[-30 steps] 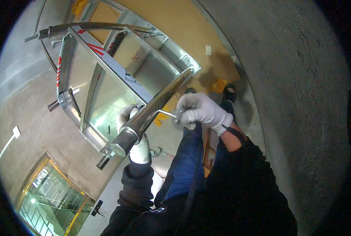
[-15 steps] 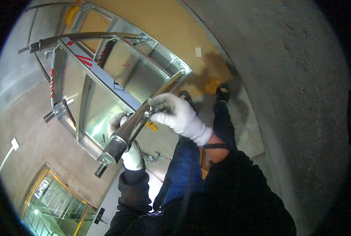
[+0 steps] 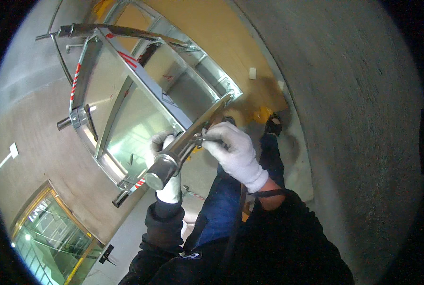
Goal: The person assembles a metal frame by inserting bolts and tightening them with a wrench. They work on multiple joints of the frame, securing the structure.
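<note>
A thick shiny metal tube (image 3: 207, 118) runs along the near side of a metal frame with panels (image 3: 140, 118). My right hand (image 3: 235, 154), in a white glove, pinches a small metal bolt-like fastener (image 3: 197, 139) on the tube's side. Its thumb and fingertips are together there. From below, my left hand (image 3: 171, 189), also gloved in white, reaches behind the tube near its capped end (image 3: 156, 180). Its curled fingers show on the tube's far side, close to the frame's corner. The tube hides the left palm.
A second tube (image 3: 121, 31) crosses the frame's far side. Red-and-white striped tape (image 3: 74, 85) marks an upright. A rough concrete wall (image 3: 354, 118) stands at the right, and a yellow-framed opening (image 3: 55, 228) at the lower left. Near my shoe lies something yellow (image 3: 262, 114).
The view has shifted, so the frame and tube sit slightly further right and the tube's capped end looks nearer. Both hands stay at the tube, the right one still at the fastener.
</note>
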A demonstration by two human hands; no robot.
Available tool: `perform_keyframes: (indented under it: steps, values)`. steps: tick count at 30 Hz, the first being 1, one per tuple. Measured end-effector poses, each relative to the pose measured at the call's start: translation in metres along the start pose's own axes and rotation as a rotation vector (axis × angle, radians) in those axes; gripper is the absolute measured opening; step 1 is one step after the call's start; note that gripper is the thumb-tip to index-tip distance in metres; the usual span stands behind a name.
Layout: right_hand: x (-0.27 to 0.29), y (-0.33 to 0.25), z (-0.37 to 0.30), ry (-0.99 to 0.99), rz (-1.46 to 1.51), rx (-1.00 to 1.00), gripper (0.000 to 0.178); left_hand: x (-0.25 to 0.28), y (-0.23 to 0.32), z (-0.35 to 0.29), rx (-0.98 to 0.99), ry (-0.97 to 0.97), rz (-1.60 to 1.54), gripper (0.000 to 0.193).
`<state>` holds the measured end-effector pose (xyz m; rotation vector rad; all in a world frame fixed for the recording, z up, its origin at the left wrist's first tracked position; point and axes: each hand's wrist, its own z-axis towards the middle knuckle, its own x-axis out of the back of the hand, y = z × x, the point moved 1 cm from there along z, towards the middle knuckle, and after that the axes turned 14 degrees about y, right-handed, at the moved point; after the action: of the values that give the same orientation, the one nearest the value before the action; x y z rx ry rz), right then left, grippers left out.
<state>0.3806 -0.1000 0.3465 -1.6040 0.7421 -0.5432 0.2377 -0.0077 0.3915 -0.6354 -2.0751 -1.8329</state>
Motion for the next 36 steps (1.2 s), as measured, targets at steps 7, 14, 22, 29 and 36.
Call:
perform_keyframes:
  steps: [7, 14, 22, 29, 36]
  values:
    - [0.006, -0.004, 0.006, -0.084, -0.049, -0.025, 0.018, 0.006, 0.012, 0.003, 0.107, -0.083, -0.062, 0.016]
    - [0.003, -0.004, 0.003, -0.005, -0.074, -0.362, 0.018, 0.023, 0.008, 0.002, -0.003, -0.170, 0.025, 0.014]
    - [0.012, -0.003, 0.007, -0.130, -0.409, 0.249, 0.020, 0.033, 0.000, 0.010, -0.236, -0.297, 0.105, 0.015]
    - [0.020, 0.018, -0.004, 0.048, -0.117, -0.325, 0.016, 0.031, -0.005, 0.011, -0.345, -0.245, 0.098, 0.016]
    - [0.026, 0.032, -0.008, 0.146, 0.218, -0.563, 0.016, 0.030, -0.006, 0.016, -0.301, -0.234, 0.076, 0.012]
